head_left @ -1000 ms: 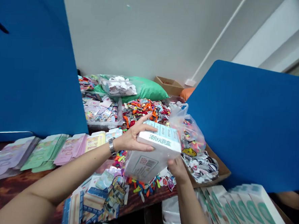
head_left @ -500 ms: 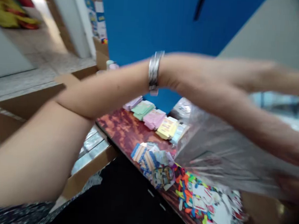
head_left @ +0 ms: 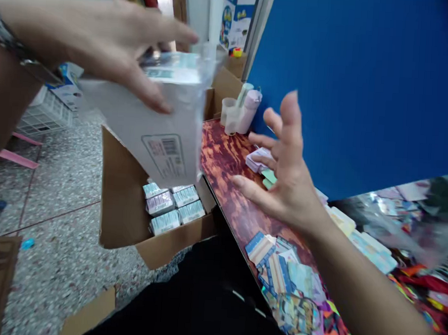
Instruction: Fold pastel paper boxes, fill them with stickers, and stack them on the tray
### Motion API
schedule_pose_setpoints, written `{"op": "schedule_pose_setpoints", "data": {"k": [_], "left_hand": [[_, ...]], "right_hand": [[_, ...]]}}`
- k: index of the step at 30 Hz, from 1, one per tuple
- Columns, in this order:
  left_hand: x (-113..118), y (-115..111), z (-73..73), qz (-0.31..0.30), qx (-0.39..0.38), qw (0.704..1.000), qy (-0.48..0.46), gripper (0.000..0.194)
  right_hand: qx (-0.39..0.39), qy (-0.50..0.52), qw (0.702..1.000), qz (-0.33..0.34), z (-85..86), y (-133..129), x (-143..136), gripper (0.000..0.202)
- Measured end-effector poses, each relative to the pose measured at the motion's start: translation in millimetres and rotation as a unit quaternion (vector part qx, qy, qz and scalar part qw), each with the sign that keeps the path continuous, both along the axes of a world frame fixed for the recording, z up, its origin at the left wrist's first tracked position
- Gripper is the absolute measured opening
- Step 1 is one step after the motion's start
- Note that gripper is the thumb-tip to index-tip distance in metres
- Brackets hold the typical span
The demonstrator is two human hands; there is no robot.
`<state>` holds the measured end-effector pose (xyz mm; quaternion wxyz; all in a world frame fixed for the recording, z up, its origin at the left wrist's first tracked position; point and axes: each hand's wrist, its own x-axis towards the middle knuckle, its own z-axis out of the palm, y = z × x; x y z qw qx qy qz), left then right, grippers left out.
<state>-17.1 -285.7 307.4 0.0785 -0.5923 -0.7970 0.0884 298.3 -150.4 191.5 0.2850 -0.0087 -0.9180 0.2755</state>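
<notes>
Left hand [head_left: 102, 44] grips wrapped box [head_left: 160, 143] at its top, probably to keep it upright; carton [head_left: 121, 196] holding packs [head_left: 165, 222] below; right hand [head_left: 289, 186] empty, fingers spread, above bench [head_left: 225, 150]; cards [head_left: 276, 267] nearby

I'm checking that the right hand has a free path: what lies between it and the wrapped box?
The head view shows nothing between the right hand and the box; beyond the gap, only tabletop and cups show.
</notes>
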Motion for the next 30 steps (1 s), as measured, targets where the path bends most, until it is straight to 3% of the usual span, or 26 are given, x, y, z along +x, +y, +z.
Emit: {"op": "schedule_pose_setpoints", "data": {"k": [3,5,9,13,18,21,23,26,30], "left_hand": [[-46,0,-58.8,0.03,0.006,0.999,-0.011,0.109],[-85,2,-115.3,0.104,-0.034,0.994,-0.012,0.122],[-142,0,-239.7,0.197,-0.074,0.976,-0.056,0.122],[-160,-16,-344.7,0.245,-0.116,0.956,-0.109,0.12],[-157,-42,-444.4,0.292,-0.147,0.928,-0.176,0.12],[-153,-47,-485.5,0.301,-0.151,0.921,-0.197,0.117],[-155,-45,-501.3,0.302,-0.154,0.919,-0.202,0.114],[-169,-40,-508.9,0.29,-0.171,0.919,-0.204,0.117],[-191,-41,-504.8,0.238,-0.213,0.923,-0.216,0.123]], "right_hand": [[-0.037,-0.035,0.998,-0.035,-47.1,4,9,0.095],[-0.074,-0.06,0.992,-0.077,-79.2,8,24,0.093],[-0.133,-0.106,0.97,-0.174,-128.8,0,59,0.086],[-0.154,-0.149,0.945,-0.246,-161.0,-23,88,0.083],[-0.177,-0.176,0.924,-0.288,-182.9,-44,102,0.076],[-0.185,-0.184,0.914,-0.311,-185.8,-47,101,0.073],[-0.182,-0.193,0.907,-0.327,-185.3,-48,101,0.072],[-0.168,-0.222,0.897,-0.344,-185.0,-49,102,0.072],[-0.132,-0.28,0.883,-0.353,-188.2,-49,101,0.066]]}}
